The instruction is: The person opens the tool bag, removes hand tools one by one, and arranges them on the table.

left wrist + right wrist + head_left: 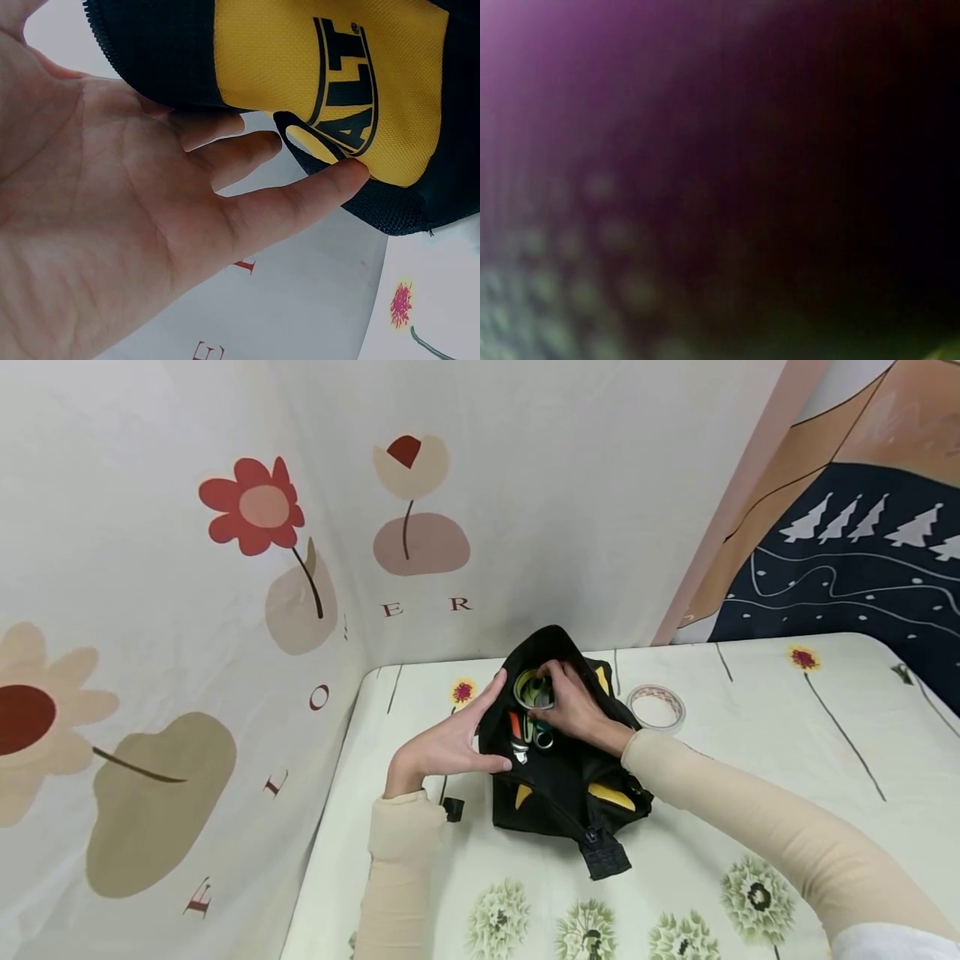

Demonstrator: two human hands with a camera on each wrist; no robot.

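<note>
A black and yellow fabric tool bag stands on the table with its mouth spread. My left hand is at the bag's left side, thumb and forefinger stretched wide along the rim. In the left wrist view, extended fingers of the left hand touch the bag's yellow panel with black lettering. My right hand reaches inside and pinches the right edge of a yellow-green ring-shaped roll. Below it in the bag lie an orange-handled tool and a round metal-ended piece. The right wrist view is dark and blurred.
A roll of clear tape lies on the table to the right of the bag. The flower-print tablecloth covers the table. Printed cloth walls rise behind and on the left. A zipper tab hangs toward the front.
</note>
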